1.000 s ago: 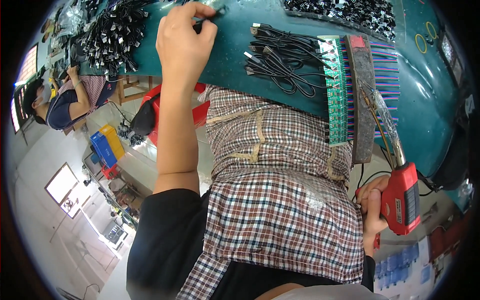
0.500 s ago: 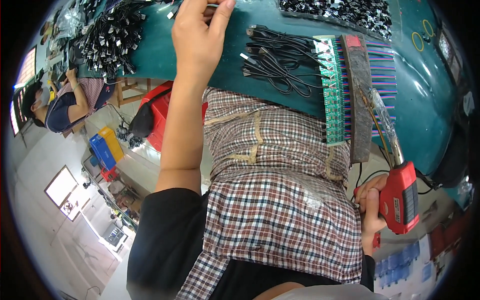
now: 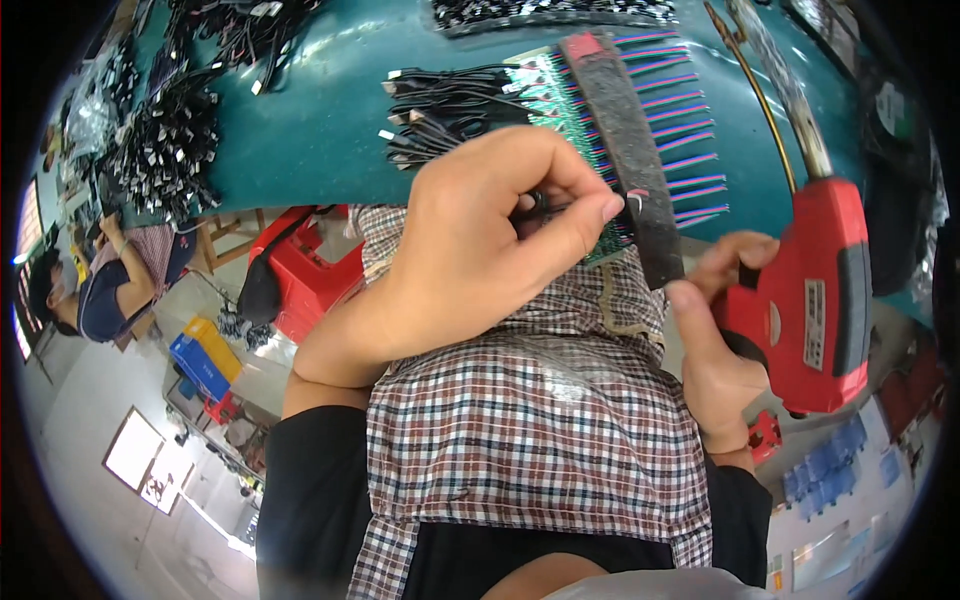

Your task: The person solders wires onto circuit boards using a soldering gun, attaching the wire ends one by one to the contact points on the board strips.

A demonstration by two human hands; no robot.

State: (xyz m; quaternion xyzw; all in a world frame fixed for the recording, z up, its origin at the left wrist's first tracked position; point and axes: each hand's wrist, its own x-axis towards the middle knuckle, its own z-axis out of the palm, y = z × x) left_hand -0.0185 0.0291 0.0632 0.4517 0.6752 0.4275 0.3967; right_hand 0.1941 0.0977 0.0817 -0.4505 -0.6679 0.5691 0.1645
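Observation:
My left hand (image 3: 490, 230) is closed in a pinch over the near part of a green circuit board strip (image 3: 565, 115). Dark cable shows inside its curled fingers, and small pale and reddish wire ends (image 3: 637, 197) stick out past the fingertips, above a dark, worn bar (image 3: 625, 140). The bar lies along the strip across multicoloured ribbon wires (image 3: 685, 130). My right hand (image 3: 715, 340) grips a red soldering gun (image 3: 820, 290) by its handle, metal barrel pointing away. Black USB cables (image 3: 450, 90) lie against the strip's left side.
A green table (image 3: 290, 140) bears a heap of black cables (image 3: 185, 130) at the left and a tray of small black parts (image 3: 550, 15) at the far edge. A red stool (image 3: 320, 280) stands below. A co-worker (image 3: 120, 270) sits at far left.
My left hand has come from the table's far side down to the circuit board strip, with wire ends at its fingertips. My right hand has raised the soldering gun and moved it slightly right.

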